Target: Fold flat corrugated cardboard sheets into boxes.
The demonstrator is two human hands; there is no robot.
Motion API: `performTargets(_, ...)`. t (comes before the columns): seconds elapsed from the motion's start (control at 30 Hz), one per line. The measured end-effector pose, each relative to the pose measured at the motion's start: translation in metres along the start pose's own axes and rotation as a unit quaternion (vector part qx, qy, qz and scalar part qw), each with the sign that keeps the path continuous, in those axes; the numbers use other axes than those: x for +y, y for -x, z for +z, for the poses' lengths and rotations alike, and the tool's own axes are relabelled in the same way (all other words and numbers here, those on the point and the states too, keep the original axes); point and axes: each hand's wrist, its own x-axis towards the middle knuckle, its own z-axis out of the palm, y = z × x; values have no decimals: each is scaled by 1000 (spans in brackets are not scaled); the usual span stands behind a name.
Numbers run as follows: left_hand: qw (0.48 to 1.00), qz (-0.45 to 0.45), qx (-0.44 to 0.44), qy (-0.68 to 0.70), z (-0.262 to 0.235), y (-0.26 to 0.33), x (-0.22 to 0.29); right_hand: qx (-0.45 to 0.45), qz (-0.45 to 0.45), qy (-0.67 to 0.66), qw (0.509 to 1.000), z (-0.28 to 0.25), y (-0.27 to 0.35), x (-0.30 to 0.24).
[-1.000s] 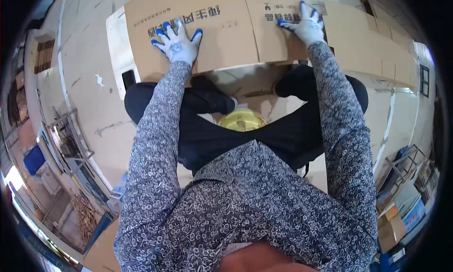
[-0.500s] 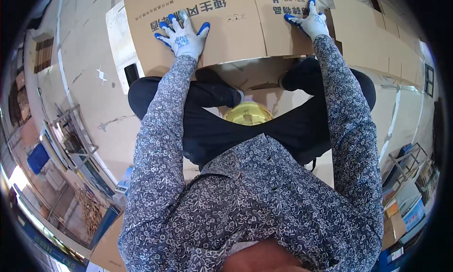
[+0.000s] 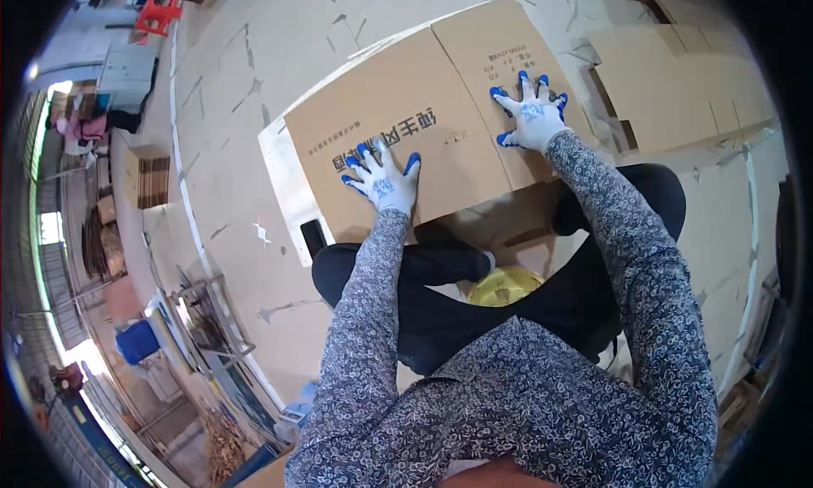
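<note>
A large brown cardboard sheet with dark print and a fold line lies flat in front of my crossed legs. My left hand, in a white work glove with blue fingertips, rests on its near left part, fingers spread. Gloved the same way, my right hand presses flat on the narrower panel right of the fold, fingers apart. Neither hand grips anything. A pale board shows from under the sheet's left side, and a black phone lies there by my left knee.
A yellow round object sits between my legs, partly hidden. More flat cardboard lies at the right. Far left are a stack of cardboard, a red stool, a metal frame and a person in pink.
The view has turned, so the scene sits lower and further right. My right hand has moved inward on the narrower panel, with its fingers spread wider. My left hand stays on the sheet.
</note>
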Motion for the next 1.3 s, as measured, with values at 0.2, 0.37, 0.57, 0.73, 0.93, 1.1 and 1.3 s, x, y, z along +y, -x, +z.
performTargets(0.2,974,216,48,57,-14,-15,32,-32,22,0,999,-6,-6,-7)
performTargets(0.37,957,272,47,94,-8,-66,105,-35,26,0,999,-4,-10,-14)
performTargets(0.57,967,247,-5,61,-6,-87,118,-47,30,-6,998,-8,-11,-21)
performTargets(0.73,967,239,-55,62,-14,-86,128,-54,30,-16,998,-13,-12,-15)
performTargets(0.93,966,256,-15,44,-3,-35,130,-57,17,-18,998,-14,-5,-7)
performTargets(1.1,962,273,22,22,2,-31,123,-273,-155,-270,910,-55,-72,61)
performTargets(1.3,971,237,4,16,0,-30,107,188,87,-232,950,3,-50,256)
